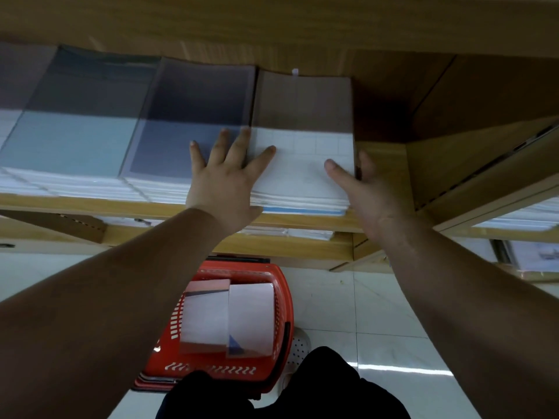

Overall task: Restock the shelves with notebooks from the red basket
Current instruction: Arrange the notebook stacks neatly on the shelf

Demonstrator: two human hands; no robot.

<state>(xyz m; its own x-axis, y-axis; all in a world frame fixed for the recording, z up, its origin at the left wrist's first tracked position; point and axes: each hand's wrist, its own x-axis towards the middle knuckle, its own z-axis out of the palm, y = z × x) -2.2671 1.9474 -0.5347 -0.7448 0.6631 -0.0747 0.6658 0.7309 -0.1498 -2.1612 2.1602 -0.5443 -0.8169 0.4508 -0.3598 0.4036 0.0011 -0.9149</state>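
1. Notebook stack (305,164) lying flat on shelf (90,204), long axis running 6–12; white grid cover.
2. Left hand (223,182) pressing its 9 o'clock edge, fingers splayed flat.
3. Right hand (373,192) bracing 3 o'clock edge, fingers straight.

We note: L forearm (121,297) & R forearm (459,297) bare to frame edge; black legwear (317,388); white clog-type shoe (298,347) w/ round perforations.

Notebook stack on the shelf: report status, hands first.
Left hand flat on top, right hand against right edge of white stack. Red basket holds more notebooks. Nothing blocking.
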